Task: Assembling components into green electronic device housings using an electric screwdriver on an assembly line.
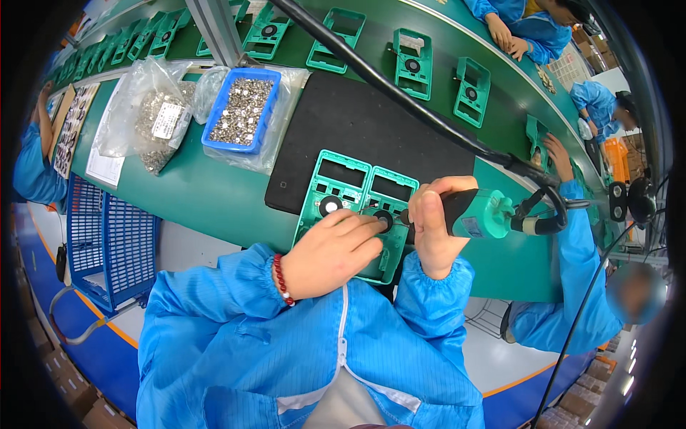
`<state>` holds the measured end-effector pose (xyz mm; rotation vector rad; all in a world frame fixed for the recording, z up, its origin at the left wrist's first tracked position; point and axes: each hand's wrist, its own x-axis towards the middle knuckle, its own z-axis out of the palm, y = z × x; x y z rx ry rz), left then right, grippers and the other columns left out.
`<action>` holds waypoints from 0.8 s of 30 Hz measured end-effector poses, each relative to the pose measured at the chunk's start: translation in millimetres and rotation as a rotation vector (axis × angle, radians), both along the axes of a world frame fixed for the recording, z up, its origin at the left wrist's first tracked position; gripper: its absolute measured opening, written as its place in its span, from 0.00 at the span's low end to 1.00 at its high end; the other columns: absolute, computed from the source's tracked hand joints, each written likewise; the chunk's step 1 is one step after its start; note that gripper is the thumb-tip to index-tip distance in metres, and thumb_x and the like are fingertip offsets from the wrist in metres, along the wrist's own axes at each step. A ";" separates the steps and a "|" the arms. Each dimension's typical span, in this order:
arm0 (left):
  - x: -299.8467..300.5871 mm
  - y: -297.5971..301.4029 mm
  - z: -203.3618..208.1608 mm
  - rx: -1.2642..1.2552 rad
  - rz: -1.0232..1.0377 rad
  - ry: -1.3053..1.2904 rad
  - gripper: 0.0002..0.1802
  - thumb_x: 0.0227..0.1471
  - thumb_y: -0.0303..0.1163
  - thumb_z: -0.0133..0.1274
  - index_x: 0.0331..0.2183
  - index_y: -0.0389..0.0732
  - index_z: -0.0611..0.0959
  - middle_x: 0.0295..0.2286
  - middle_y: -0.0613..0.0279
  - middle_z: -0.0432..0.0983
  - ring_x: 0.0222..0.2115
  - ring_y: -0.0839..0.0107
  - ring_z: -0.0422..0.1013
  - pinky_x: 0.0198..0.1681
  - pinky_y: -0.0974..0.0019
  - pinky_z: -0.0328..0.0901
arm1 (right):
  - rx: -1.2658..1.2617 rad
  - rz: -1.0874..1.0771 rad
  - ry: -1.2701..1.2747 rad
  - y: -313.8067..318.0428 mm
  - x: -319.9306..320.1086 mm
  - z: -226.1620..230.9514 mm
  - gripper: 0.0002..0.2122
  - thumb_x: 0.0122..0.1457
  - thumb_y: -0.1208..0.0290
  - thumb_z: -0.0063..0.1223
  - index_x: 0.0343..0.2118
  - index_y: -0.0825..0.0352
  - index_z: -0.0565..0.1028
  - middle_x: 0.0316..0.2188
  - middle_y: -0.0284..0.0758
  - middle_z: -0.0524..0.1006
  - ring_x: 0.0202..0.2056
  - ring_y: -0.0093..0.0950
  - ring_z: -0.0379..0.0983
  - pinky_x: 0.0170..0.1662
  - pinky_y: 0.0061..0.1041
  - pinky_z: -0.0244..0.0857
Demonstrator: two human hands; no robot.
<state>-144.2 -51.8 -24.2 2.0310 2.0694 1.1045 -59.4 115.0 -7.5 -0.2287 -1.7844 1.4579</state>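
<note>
Two green plastic housings lie side by side at the front edge of the table, the left housing (309, 214) and the right housing (396, 187). Each carries a round speaker; the left speaker (330, 206) has a pale centre, while the right speaker (384, 220) is dark. My left hand (329, 254) lies across both housings, fingers together and bent, tips at the right speaker; what they pinch, if anything, is hidden. My right hand (439, 225) is wrapped round a green and black electric screwdriver (475, 214), held roughly level with its tip pointing left at the right speaker.
A blue tray (207, 136) of small metal screws and a plastic bag of parts (161, 118) stand left of the black mat (293, 157). More green housings (413, 64) line the far belt. A thick black cable (400, 93) crosses overhead. A co-worker's hand (557, 156) works at right.
</note>
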 end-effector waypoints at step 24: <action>11.7 4.9 -4.6 -0.044 0.037 0.102 0.10 0.49 0.29 0.54 0.36 0.38 0.77 0.47 0.54 0.75 0.49 0.62 0.71 0.53 0.58 0.64 | -0.244 0.030 -0.020 -0.4 -1.1 -2.2 0.11 0.51 0.84 0.65 0.33 0.68 0.73 0.27 0.29 0.74 0.26 0.16 0.68 0.30 0.17 0.64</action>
